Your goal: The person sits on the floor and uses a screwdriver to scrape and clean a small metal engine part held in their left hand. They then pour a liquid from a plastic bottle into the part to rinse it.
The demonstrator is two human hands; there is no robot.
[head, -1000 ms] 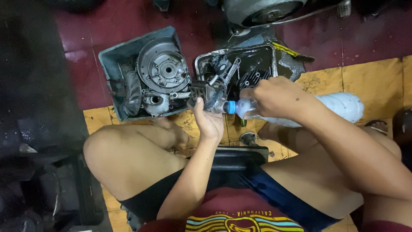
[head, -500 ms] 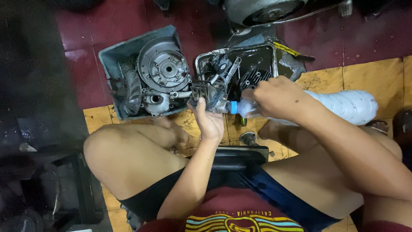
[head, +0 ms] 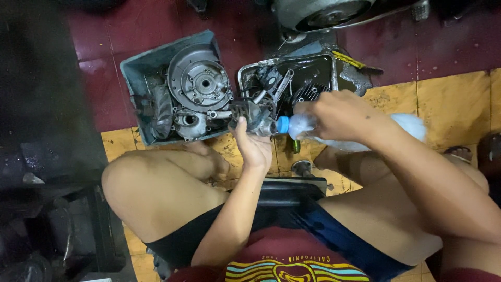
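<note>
Dark red and yellow floor tiles, stained with oil, lie under the person sitting low over the work. Their left hand is clenched around a small grimy metal engine part, held up just above the near edge of two trays. The right hand grasps a clear plastic bottle lying sideways, its blue cap pressed right up to that part.

Just beyond, on the left, a teal plastic tub holds a round grey engine cover; on the right, a metal tray holds oily black parts.

I'd worry the bottle could squirt wide and wet the tiles, since it's tipped flat and squeezed one-handed. The greasy part could also slip from those fingers. No readable package shows; a yellow strip lies by the tray's right edge.
</note>
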